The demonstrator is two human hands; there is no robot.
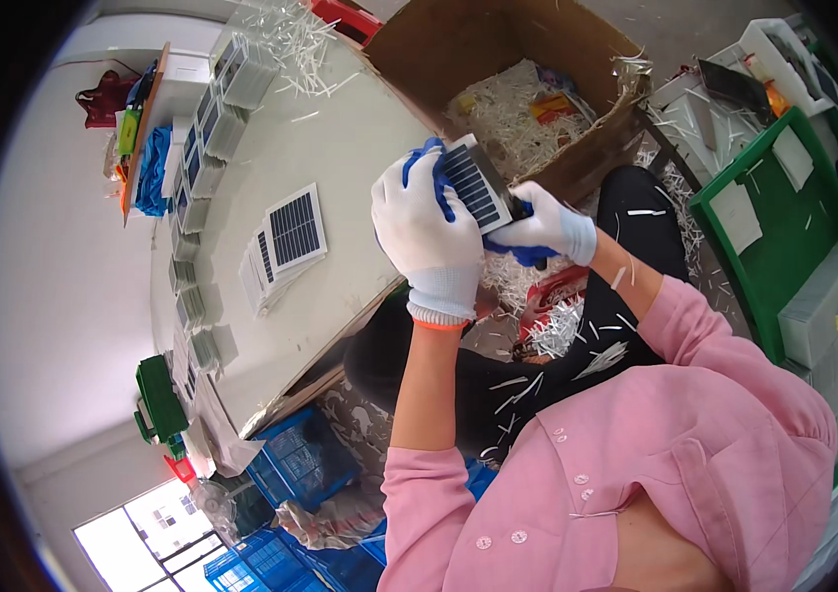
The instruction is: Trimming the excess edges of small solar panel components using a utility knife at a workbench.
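Note:
Both my hands wear white gloves with blue palms and are raised past the table's right edge. My left hand (431,209) is closed round the left side of a small solar panel (476,185), which is dark with pale lines and a white border. At the panel's lower right corner is my right hand (545,229), fingers curled round a dark object (517,208) that is mostly covered by the glove; its kind cannot be made out. A fanned pile of similar solar panels (296,229) lies on the table to the left.
Stacks of panels (207,163) line the far left edge of the pale table (335,148). White strips (295,49) heap at its top end. Beyond my hands stands a cardboard box (577,39) holding shredded strips. A green tray (774,237) is at right, blue crates (305,459) at lower left.

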